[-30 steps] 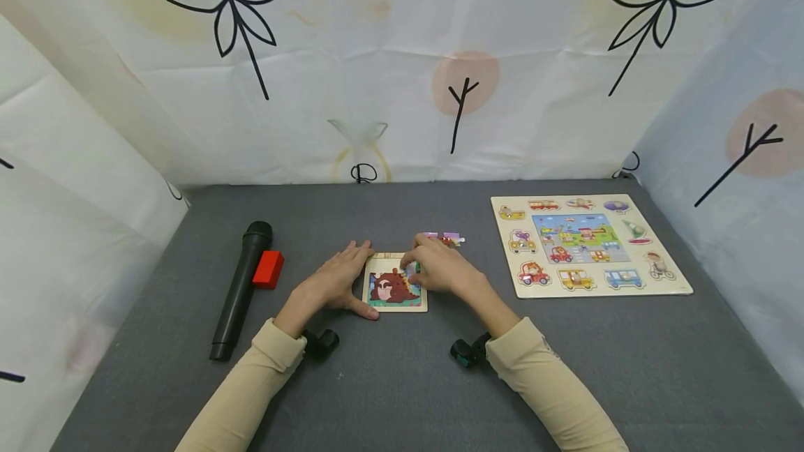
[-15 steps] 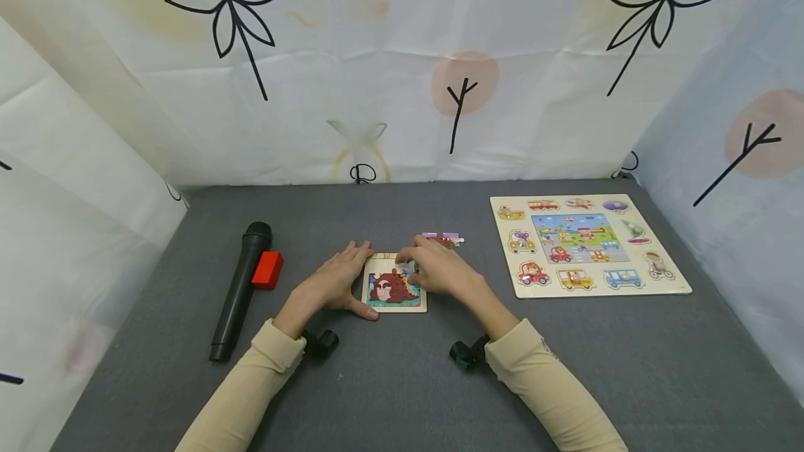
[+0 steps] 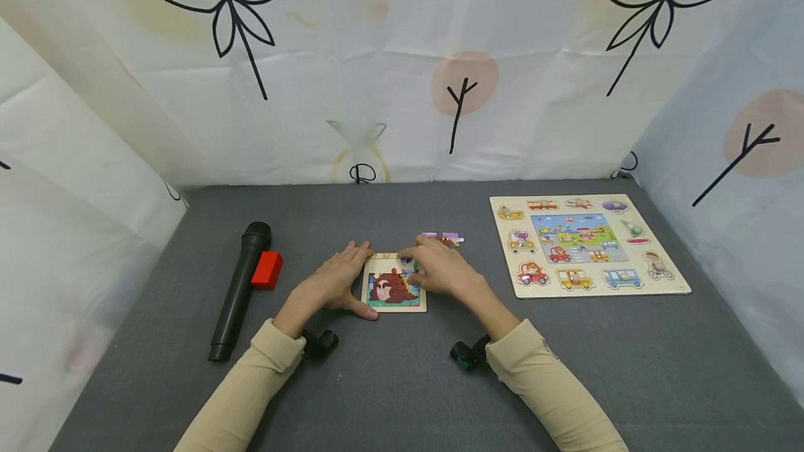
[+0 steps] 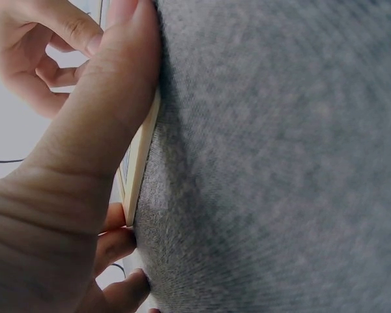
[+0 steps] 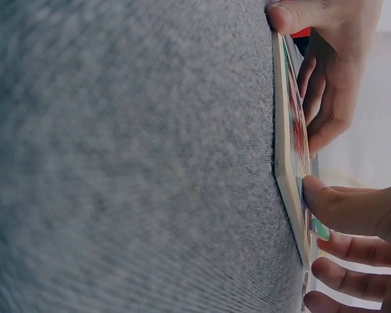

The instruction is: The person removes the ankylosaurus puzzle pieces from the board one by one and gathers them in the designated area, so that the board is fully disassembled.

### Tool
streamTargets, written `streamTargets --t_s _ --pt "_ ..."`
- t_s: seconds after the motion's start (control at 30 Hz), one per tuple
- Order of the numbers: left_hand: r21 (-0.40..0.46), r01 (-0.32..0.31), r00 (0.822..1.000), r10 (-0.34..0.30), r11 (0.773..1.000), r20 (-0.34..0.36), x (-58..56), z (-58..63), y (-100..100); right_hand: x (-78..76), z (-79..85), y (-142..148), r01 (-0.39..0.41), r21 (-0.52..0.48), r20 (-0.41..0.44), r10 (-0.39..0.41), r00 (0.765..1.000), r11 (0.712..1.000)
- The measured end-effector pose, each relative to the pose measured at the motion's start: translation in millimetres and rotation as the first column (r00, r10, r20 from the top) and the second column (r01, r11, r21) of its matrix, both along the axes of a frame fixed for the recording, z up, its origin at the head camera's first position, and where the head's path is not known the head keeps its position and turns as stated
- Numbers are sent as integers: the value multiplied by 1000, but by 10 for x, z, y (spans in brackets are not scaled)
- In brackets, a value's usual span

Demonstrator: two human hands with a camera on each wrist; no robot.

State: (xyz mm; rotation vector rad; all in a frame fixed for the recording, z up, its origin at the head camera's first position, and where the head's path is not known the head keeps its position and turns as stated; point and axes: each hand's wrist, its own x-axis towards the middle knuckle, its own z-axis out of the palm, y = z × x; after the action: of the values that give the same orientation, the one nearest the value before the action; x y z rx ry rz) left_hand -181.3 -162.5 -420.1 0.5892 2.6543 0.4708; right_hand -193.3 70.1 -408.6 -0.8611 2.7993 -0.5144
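Note:
A small wooden jigsaw tray (image 3: pixel 392 309) lies on the table, its picture a red-brown spiky animal. My left hand (image 3: pixel 336 281) grips the tray's left side, thumb (image 4: pixel 127 65) along the near edge and fingers at the left and far side. Over the tray's far right corner, my right hand (image 3: pixel 440 267) pinches a jigsaw piece (image 5: pixel 320 229) between thumb and index finger. The piece, with green on it, is tilted and mostly hidden by the fingers. Just beyond that hand lie loose jigsaw pieces (image 3: pixel 450 238), partly covered by it.
A black microphone (image 3: pixel 239 291) lies at the left, with a red block (image 3: pixel 267 270) beside it. To the right is a larger wooden vehicle puzzle board (image 3: pixel 571 246). A printed white curtain (image 3: pixel 389 75) hangs behind the grey table (image 3: pixel 389 396).
My right fingers have shifted slightly left over the tray's corner, and the piece under them has turned a little. The left hand and the tray stay in place.

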Motion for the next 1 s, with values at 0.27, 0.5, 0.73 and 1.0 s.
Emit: streamTargets --t_s 0.27,0.5,0.73,1.0 --pt "-4 -5 1000 5 1000 3 4 26 6 8 25 0 8 1 26 -8 1000 1000" --pt "-8 -3 1000 3 1000 1 5 21 4 21 32 2 1 -1 20 -1 1000 1000" --pt "-8 -4 1000 4 1000 0 3 8 -4 39 23 9 19 16 10 -19 1000 1000" --pt "0 -3 1000 3 1000 -6 10 6 -4 32 46 78 18 16 -15 -18 1000 1000"
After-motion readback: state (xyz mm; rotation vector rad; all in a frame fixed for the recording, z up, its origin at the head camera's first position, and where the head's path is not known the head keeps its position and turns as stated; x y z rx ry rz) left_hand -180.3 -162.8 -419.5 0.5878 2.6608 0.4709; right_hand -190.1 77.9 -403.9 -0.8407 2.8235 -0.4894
